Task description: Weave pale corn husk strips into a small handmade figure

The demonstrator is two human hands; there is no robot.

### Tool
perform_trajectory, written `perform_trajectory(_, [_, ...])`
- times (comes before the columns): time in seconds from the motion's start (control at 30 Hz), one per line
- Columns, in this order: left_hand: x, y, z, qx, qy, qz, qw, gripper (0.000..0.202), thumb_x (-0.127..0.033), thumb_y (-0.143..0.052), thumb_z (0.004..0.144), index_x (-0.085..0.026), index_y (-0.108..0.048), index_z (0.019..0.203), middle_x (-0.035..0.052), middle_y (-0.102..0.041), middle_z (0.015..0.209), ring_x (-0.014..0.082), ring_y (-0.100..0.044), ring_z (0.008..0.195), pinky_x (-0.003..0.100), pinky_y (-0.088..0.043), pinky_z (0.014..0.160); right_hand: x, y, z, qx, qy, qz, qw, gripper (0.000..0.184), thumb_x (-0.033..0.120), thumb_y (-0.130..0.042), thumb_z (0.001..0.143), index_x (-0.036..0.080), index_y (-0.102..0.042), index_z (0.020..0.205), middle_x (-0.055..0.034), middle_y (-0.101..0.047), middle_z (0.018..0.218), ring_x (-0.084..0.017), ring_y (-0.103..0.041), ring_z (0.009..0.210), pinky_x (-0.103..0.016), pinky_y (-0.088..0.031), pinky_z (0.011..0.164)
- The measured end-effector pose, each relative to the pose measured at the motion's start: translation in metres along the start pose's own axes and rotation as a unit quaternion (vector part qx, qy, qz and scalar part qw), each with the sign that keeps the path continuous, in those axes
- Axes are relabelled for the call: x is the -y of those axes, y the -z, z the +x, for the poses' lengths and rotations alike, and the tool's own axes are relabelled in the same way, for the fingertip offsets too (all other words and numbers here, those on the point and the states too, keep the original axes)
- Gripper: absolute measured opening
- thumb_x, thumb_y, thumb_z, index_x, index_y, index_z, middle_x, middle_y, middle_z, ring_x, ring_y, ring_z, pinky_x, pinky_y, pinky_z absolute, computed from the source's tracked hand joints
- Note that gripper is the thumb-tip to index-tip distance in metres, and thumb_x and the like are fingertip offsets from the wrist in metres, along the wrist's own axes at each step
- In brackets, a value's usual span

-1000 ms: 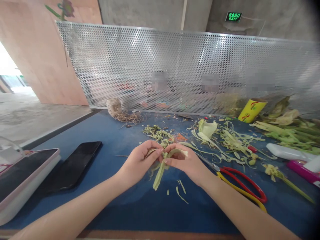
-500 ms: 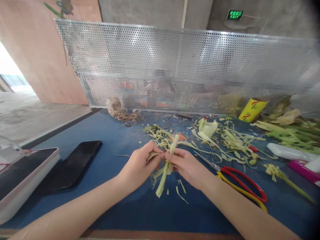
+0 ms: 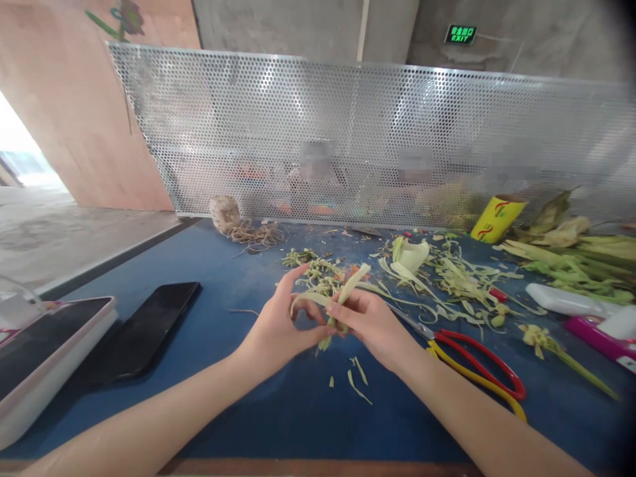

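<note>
My left hand (image 3: 279,324) and my right hand (image 3: 370,322) meet above the blue table (image 3: 223,265), both pinched on pale green leaf strips (image 3: 342,291). One strip curls over my left fingers, another sticks up to the right from my right thumb. A short end hangs below the hands. Small cut leaf bits (image 3: 355,381) lie on the table just under them.
Red and yellow scissors (image 3: 472,364) lie right of my right wrist. A black phone (image 3: 149,324) and a white-edged tablet (image 3: 40,351) sit at the left. Leaf scraps (image 3: 447,278), a yellow cup (image 3: 497,218), twine (image 3: 248,232) and a perforated metal screen (image 3: 348,132) stand behind.
The hanging strip has been drawn up and is shorter below the hands. My left fingers have spread and a strip now loops over them. The upright strip leans more to the right.
</note>
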State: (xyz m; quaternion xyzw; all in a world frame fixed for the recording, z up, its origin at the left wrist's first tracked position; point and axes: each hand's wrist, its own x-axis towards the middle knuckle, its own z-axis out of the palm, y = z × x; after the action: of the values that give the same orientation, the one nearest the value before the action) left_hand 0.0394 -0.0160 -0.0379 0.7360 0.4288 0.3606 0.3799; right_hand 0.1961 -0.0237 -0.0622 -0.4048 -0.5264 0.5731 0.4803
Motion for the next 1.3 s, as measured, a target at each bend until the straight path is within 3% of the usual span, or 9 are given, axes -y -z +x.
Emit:
perform_trajectory(0.17, [0.001,-0.001,-0.002,-0.013,0.003,0.016,1.0,0.085,-0.023,-0.065,0.063,-0.019,-0.014,0.13,-0.0066,-0.055,0.06,0.0136,-0.053,0.066,0.027,-0.037,0.066,0.002,-0.003,-0.002,-0.001,0.019,-0.097,0.995,0.02,0.032,-0.066,0.063,0.017,-0.057,0.07,0.0004,-0.055,0.063,-0.012,-0.05,0.058,-0.025,-0.037,0.055])
perform_trajectory(0.27, [0.005,-0.001,-0.003,0.014,0.017,0.001,1.0,0.087,-0.025,-0.067,0.062,-0.019,-0.013,0.13,-0.0056,-0.058,0.061,0.0143,-0.054,0.065,0.028,-0.037,0.066,0.005,-0.002,-0.001,-0.005,0.01,-0.041,0.999,0.018,0.031,-0.063,0.066,0.015,-0.055,0.066,0.0018,-0.052,0.059,-0.009,-0.045,0.051,-0.024,-0.035,0.051])
perform_trajectory(0.43, [0.006,-0.001,-0.003,0.051,0.031,-0.043,0.997,0.087,-0.024,-0.068,0.061,-0.019,-0.014,0.129,-0.0055,-0.058,0.06,0.0123,-0.051,0.057,0.026,-0.035,0.059,0.011,0.004,0.002,-0.036,-0.011,0.054,0.998,0.024,0.028,-0.072,0.057,0.015,-0.057,0.07,0.0033,-0.052,0.059,-0.005,-0.04,0.045,-0.022,-0.032,0.047])
perform_trajectory(0.57, [0.001,0.003,-0.002,0.042,0.03,-0.035,0.998,0.065,-0.025,-0.062,0.066,-0.017,-0.03,0.121,-0.0052,-0.054,0.059,0.0111,-0.048,0.055,0.026,-0.035,0.057,0.012,0.007,0.002,0.002,0.001,0.042,0.999,0.021,0.03,-0.07,0.061,0.015,-0.059,0.072,0.0028,-0.052,0.06,-0.006,-0.043,0.047,-0.022,-0.033,0.049])
perform_trajectory(0.7, [-0.001,0.004,0.002,0.046,0.033,-0.081,0.995,0.035,-0.035,-0.054,0.073,-0.016,-0.045,0.101,-0.0018,-0.056,0.065,0.0114,-0.05,0.058,0.024,-0.037,0.055,0.011,0.008,-0.001,0.062,-0.011,0.044,0.997,0.021,0.037,-0.06,0.072,0.016,-0.062,0.075,-0.0003,-0.055,0.064,-0.008,-0.049,0.055,-0.024,-0.038,0.056])
perform_trajectory(0.8, [-0.002,0.005,0.004,0.015,0.037,-0.085,0.996,0.021,-0.037,-0.046,0.078,-0.017,-0.048,0.081,-0.0017,-0.056,0.064,0.0105,-0.05,0.06,0.022,-0.037,0.056,0.01,0.009,-0.001,0.048,0.002,-0.011,0.999,0.022,0.038,-0.055,0.076,0.018,-0.065,0.078,-0.0003,-0.055,0.064,-0.01,-0.049,0.058,-0.025,-0.04,0.057])
perform_trajectory(1.0, [-0.001,0.006,0.005,-0.011,0.003,-0.053,0.999,0.018,-0.032,-0.044,0.08,-0.017,-0.044,0.07,-0.0027,-0.05,0.065,0.0092,-0.046,0.061,0.021,-0.035,0.054,0.011,0.009,0.0,-0.024,0.078,-0.184,0.979,0.016,0.031,-0.054,0.075,0.018,-0.065,0.074,-0.0007,-0.057,0.066,-0.012,-0.05,0.061,-0.024,-0.039,0.055])
perform_trajectory(1.17, [0.006,-0.001,0.005,0.003,-0.009,-0.077,0.997,0.026,-0.03,-0.061,0.069,-0.019,-0.037,0.073,-0.0046,-0.051,0.065,0.0086,-0.047,0.057,0.021,-0.036,0.051,0.011,0.004,0.001,-0.035,0.085,-0.163,0.982,0.016,0.031,-0.054,0.074,0.017,-0.059,0.068,0.0016,-0.051,0.055,-0.011,-0.05,0.051,-0.024,-0.042,0.052])
perform_trajectory(1.3, [0.008,-0.004,0.005,0.004,-0.002,-0.092,0.996,0.036,-0.025,-0.067,0.062,-0.018,-0.044,0.088,-0.0016,-0.059,0.07,0.0127,-0.056,0.066,0.025,-0.043,0.062,0.008,0.0,0.0,-0.001,0.077,-0.121,0.99,0.015,0.033,-0.055,0.074,0.018,-0.055,0.075,0.0008,-0.054,0.063,-0.011,-0.054,0.053,-0.026,-0.046,0.055])
